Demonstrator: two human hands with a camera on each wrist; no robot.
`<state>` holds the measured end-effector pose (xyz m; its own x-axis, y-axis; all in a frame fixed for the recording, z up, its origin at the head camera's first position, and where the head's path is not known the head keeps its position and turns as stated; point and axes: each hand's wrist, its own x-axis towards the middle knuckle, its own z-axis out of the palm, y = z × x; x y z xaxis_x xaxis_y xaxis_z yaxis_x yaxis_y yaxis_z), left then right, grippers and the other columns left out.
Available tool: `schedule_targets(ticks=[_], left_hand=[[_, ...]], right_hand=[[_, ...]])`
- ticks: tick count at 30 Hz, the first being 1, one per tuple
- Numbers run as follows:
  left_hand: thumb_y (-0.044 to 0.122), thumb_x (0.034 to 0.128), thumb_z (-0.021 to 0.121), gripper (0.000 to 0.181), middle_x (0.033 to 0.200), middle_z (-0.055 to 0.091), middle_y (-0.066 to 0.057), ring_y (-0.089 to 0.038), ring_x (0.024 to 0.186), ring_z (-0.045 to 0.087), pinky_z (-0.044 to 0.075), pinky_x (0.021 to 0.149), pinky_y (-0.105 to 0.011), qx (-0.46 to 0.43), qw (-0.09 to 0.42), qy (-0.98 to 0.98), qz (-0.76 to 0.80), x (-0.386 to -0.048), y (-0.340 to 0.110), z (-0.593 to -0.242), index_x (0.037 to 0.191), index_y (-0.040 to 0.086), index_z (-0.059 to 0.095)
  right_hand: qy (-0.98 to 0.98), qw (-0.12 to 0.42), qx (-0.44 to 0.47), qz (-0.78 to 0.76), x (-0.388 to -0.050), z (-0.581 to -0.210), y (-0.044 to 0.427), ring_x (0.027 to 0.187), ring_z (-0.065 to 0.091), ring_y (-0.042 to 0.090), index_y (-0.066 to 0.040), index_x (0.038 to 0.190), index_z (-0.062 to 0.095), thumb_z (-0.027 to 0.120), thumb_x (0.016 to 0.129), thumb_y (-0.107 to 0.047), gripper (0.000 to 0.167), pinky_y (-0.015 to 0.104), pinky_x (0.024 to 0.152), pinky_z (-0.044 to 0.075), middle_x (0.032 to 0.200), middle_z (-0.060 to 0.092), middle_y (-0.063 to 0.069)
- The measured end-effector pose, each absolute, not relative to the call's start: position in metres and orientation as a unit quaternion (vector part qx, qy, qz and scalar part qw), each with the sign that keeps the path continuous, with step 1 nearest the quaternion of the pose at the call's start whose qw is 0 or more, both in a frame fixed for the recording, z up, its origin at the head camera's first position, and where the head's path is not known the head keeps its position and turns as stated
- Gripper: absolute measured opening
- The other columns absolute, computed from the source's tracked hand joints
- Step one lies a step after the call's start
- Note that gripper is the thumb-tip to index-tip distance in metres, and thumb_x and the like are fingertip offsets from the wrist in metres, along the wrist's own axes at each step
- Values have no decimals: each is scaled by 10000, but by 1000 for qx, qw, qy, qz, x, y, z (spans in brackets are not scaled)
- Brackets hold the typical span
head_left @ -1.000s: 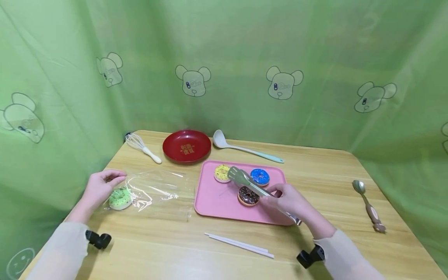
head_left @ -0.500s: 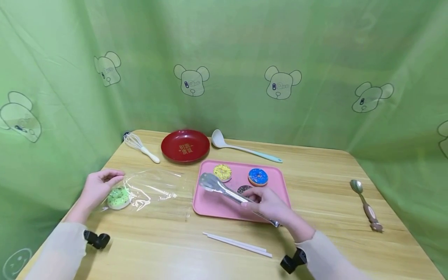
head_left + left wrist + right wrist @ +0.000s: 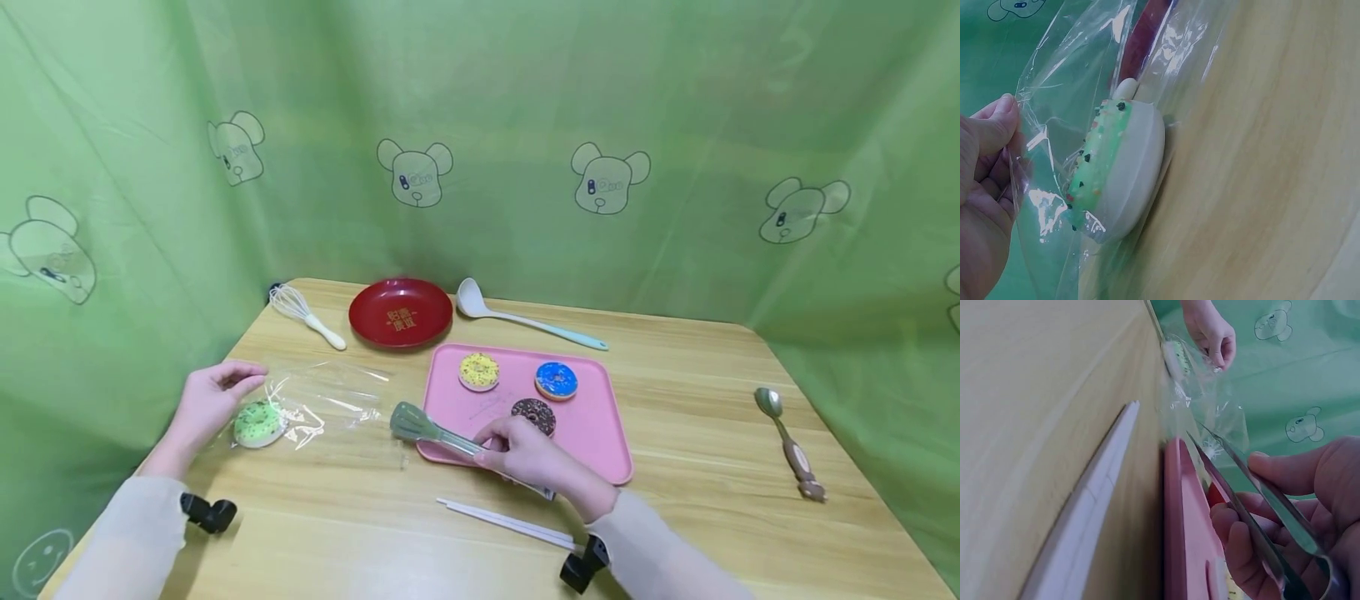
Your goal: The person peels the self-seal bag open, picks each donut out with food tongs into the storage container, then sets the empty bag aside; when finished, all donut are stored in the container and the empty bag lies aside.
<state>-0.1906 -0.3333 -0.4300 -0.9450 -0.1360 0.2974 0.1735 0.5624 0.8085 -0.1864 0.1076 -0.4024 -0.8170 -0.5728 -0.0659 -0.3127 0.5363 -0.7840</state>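
Observation:
My left hand pinches the edge of a clear plastic bag lying on the table at the left. Inside the bag is a donut with green icing, white underneath. Metal tongs are held in my right hand, over the near left edge of the pink tray. The tongs' tips are slightly apart with nothing between them, pointing toward the bag's right end. On the tray lie a yellow donut, a blue donut and a chocolate donut, partly hidden by the right hand.
A red plate, a white whisk and a ladle lie along the back. White chopsticks rest in front of the tray. Far right is a spoon with a brown handle. Green curtain surrounds the table.
My right hand has carried the tongs leftward and nearer, from above the donuts to the tray's left edge. The left hand still holds the bag in the same place.

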Motion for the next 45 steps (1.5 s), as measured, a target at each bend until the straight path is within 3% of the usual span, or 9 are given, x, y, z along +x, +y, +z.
schedule_targets(ticks=[6, 14, 30, 35, 45], left_hand=[[125, 883, 641, 210, 940, 680, -82, -12, 786, 578, 485, 665, -128, -11, 169, -867, -468, -190, -334, -429, 1036, -19, 648], [154, 878, 652, 217, 922, 682, -25, -22, 781, 584, 487, 665, -133, -14, 168, -872, -460, -191, -336, -432, 1027, -4, 657], [132, 873, 659, 195, 965, 672, -164, 4, 791, 582, 481, 665, -118, -21, 175, -870, -460, -193, -333, -430, 997, -19, 673], [116, 872, 658, 191, 962, 675, -153, -2, 787, 588, 485, 663, -124, -21, 172, -869, -464, -194, -333, -430, 1007, -19, 671], [132, 859, 674, 190, 910, 678, -123, -8, 752, 583, 492, 650, -137, -19, 171, -874, -455, -194, -330, -428, 981, -14, 667]], right_hand=[[847, 185, -260, -424, -189, -412, 95, 543, 497, 100, -12, 944, 662, 679, 836, -94, 136, 226, 473, 433, 682, 556, 4], [838, 198, -275, -428, -192, -412, 71, 625, 500, 97, -43, 956, 674, 682, 840, -147, 156, 228, 563, 438, 713, 566, -14], [804, 226, -288, -467, -209, -407, 23, 608, 548, 117, -51, 1053, 659, 683, 844, -168, 241, 242, 562, 464, 725, 623, 8], [802, 242, -283, -467, -210, -408, 10, 573, 535, 120, -68, 1012, 679, 695, 833, -177, 211, 238, 531, 449, 701, 610, 14], [811, 261, -275, -445, -213, -413, -15, 713, 528, 110, -59, 1022, 681, 702, 826, -224, 257, 240, 637, 448, 792, 625, -6]])
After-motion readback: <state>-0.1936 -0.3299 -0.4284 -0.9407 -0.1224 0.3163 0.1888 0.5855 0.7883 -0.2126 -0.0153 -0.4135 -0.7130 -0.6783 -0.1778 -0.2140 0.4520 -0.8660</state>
